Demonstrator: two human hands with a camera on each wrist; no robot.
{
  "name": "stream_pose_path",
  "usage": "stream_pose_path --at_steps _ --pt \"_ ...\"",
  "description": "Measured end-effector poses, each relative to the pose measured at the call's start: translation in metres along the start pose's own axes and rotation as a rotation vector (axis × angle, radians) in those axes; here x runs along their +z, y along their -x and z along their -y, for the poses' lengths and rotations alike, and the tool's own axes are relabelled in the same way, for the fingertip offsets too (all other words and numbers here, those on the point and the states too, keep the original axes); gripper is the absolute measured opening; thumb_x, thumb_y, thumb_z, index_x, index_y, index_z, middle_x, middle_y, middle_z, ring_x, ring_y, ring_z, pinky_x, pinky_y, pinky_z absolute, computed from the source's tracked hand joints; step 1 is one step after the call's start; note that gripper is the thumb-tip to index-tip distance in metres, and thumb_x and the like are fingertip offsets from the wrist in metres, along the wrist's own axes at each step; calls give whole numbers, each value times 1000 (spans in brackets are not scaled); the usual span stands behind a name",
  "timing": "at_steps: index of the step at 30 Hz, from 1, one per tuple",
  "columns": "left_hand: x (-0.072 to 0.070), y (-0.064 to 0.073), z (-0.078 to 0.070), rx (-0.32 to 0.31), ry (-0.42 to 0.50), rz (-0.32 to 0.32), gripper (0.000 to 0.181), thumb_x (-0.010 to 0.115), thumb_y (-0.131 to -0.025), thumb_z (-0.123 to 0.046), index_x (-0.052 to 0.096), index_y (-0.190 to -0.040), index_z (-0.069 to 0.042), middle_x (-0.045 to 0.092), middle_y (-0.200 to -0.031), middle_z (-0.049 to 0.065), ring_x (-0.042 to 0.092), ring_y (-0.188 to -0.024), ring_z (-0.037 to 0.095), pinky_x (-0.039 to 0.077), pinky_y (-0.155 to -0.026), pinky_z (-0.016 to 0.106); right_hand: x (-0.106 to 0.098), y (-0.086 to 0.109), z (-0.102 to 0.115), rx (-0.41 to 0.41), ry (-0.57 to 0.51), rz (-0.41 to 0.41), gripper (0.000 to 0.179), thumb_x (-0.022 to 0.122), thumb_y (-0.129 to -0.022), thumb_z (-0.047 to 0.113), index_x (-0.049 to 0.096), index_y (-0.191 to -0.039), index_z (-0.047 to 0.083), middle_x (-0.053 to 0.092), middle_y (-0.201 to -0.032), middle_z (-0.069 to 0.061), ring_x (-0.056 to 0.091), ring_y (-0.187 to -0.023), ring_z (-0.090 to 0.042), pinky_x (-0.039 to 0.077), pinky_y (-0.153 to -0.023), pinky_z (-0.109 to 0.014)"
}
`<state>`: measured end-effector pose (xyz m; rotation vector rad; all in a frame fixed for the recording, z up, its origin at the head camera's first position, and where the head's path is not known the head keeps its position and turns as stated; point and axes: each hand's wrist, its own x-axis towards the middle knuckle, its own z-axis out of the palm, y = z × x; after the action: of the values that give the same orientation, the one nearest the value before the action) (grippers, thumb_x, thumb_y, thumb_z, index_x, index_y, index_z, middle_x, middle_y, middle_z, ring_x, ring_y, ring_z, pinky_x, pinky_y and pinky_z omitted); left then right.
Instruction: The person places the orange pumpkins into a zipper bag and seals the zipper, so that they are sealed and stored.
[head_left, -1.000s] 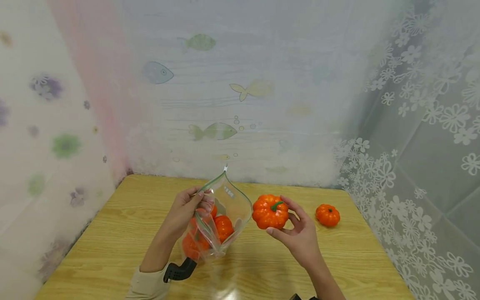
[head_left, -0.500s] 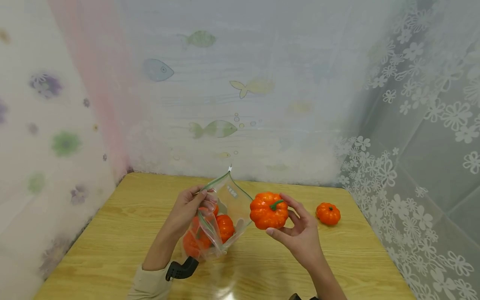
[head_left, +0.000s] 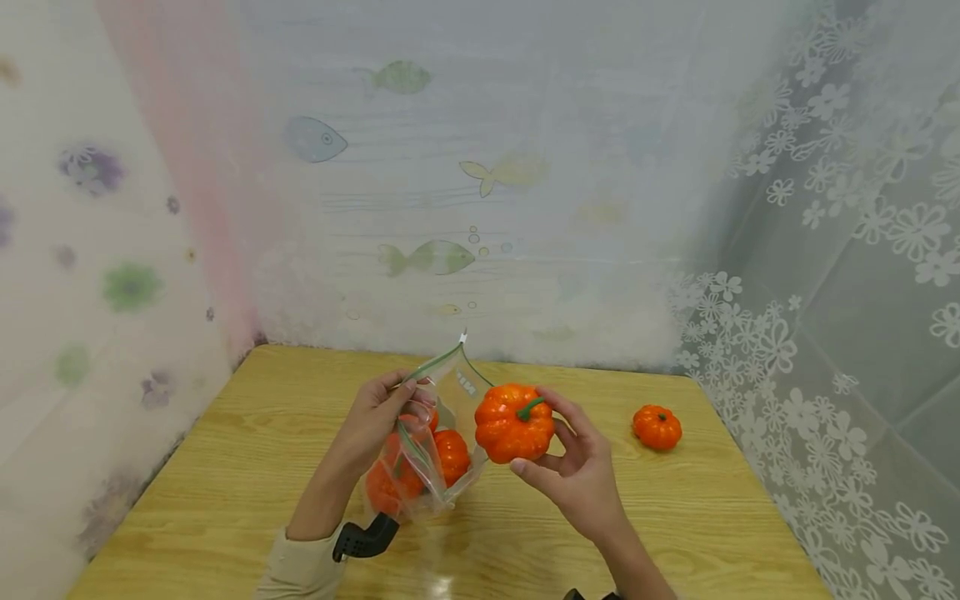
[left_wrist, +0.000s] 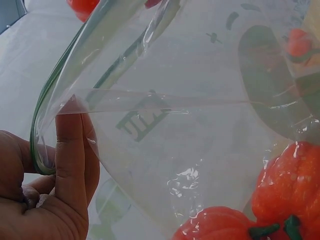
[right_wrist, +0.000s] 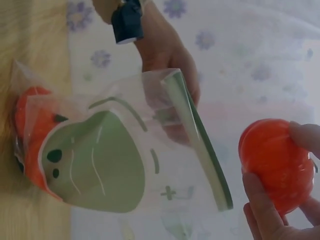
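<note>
A clear zip bag (head_left: 459, 385) with a green seal hangs open from my left hand (head_left: 375, 417), whose thumb and fingers pinch its rim. Inside the bag lie several small orange toy pumpkins (head_left: 452, 457), seen through the plastic. My right hand (head_left: 581, 462) grips another orange pumpkin (head_left: 513, 423) with a green stem, fingers around its right side. In the head view this pumpkin overlaps the right edge of the bag's mouth. The right wrist view shows the held pumpkin (right_wrist: 276, 165) apart from the green seal (right_wrist: 202, 145), level with the opening.
One more orange pumpkin (head_left: 657, 427) sits on the wooden table (head_left: 247, 433) to the right of my right hand. Patterned curtains (head_left: 600, 275) stand behind the table and on both sides. A black wrist mount (head_left: 366, 537) sits at my left wrist.
My right hand has moved left with its pumpkin, from beside the bag to overlapping its mouth. My left hand and the bag shifted only slightly.
</note>
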<state>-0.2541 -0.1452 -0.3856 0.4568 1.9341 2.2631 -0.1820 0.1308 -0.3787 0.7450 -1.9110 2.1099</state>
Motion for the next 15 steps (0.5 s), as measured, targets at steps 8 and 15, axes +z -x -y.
stream_pose_path --at_steps 8,15 --pt "0 0 -1 3 -4 6 34 44 -111 -12 50 -128 16 70 -92 0 69 -75 7 60 -66 19 13 -3 -4 -40 28 54 75 75 -82 -14 46 -149 2 47 -143 -13 61 -124 -23 63 -82 -40" --pt "0 1 -1 12 -14 7 34 46 -110 -14 51 -127 16 71 -92 0 69 -76 7 60 -68 20 25 -8 -4 -51 66 40 76 78 -82 -11 47 -150 5 47 -141 -13 59 -126 -21 63 -82 -39"
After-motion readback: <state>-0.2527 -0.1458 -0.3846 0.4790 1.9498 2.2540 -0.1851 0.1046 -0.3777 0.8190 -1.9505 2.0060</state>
